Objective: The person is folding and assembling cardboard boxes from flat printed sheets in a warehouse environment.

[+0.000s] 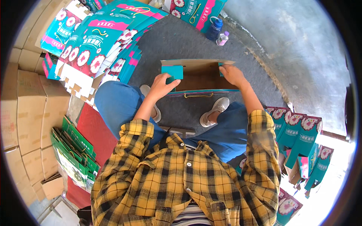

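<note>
An open-topped cardboard carton (200, 71), brown inside and teal outside, stands on the floor between my feet. A yellow rope handle (198, 95) hangs on its near side. My left hand (162, 87) is closed on the teal end flap (172, 71) at the carton's left, with thumb and fingers apart around the flap's lower edge. At the opposite end, my right hand (232, 75) grips the right end flap (221, 70), its fingers curled over it and partly hiding it. The far long flap stands up behind the opening.
Flat teal-and-pink printed cartons (94, 41) are piled at the far left. Brown boxes (32, 109) are stacked along the left, near green bags (75, 154). Folded-up teal cartons (298, 132) stand at right. A blue bottle (214, 29) and a small clear bottle (222, 38) stand by the wall.
</note>
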Demonstrator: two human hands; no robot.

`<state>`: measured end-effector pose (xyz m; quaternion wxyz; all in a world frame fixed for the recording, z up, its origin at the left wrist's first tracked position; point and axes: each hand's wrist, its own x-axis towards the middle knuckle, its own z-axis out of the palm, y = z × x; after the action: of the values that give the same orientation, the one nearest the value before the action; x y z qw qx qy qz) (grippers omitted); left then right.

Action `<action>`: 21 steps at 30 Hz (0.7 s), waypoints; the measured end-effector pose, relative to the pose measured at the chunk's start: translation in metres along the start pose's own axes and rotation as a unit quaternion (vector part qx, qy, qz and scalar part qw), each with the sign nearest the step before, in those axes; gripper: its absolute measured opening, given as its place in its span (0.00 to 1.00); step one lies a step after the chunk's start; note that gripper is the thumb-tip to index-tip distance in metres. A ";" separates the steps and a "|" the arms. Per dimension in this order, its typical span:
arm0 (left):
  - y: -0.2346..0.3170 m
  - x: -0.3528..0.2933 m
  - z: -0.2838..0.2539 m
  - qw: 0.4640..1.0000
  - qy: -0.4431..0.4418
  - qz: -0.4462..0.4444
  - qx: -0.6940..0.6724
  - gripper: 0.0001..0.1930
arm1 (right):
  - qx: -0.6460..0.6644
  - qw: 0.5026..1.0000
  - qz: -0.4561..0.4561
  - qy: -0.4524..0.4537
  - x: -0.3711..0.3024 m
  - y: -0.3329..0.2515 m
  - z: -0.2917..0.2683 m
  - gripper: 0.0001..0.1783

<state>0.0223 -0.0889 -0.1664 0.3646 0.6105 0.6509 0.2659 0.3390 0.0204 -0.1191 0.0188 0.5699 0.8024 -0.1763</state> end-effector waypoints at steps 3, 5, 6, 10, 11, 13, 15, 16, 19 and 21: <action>0.003 -0.002 0.001 1.000 0.000 -0.004 0.000 0.32 | 0.048 0.996 0.070 -0.036 0.006 0.024 0.009 0.39; 0.004 -0.002 0.002 1.000 0.000 -0.002 -0.004 0.31 | 0.092 0.993 0.073 -0.030 0.010 0.043 0.014 0.46; 0.004 -0.002 0.003 1.000 0.000 0.005 -0.005 0.31 | 0.197 0.972 0.128 -0.029 0.013 0.049 0.014 0.50; -0.007 -0.006 0.002 1.000 0.013 0.018 -0.016 0.29 | 0.390 0.885 0.238 -0.088 0.017 0.033 0.002 0.62; -0.004 -0.006 0.003 1.000 0.010 0.020 -0.017 0.29 | 0.390 0.885 0.241 -0.086 0.015 0.036 0.001 0.62; 0.002 -0.006 0.005 0.999 0.003 0.007 -0.044 0.29 | 0.466 0.834 0.291 -0.056 0.012 0.042 0.000 0.58; -0.011 -0.007 0.008 0.998 0.022 0.011 -0.058 0.28 | 0.470 0.837 0.273 -0.066 0.014 0.039 0.000 0.57; -0.020 -0.007 0.008 0.997 0.039 0.016 -0.072 0.28 | 0.473 0.839 0.257 -0.075 0.015 0.037 -0.001 0.56; -0.018 -0.010 0.000 0.993 -0.001 -0.010 -0.118 0.25 | 0.501 0.826 0.242 -0.089 0.012 0.047 0.002 0.50; -0.015 -0.013 -0.002 0.990 0.038 -0.034 -0.135 0.24 | 0.490 0.831 0.245 -0.096 0.009 0.059 0.007 0.47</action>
<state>0.0116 -0.1030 -0.1756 0.4276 0.5230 0.6425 0.3616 0.3891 0.0432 -0.1427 -0.1434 0.6626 0.4390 -0.5897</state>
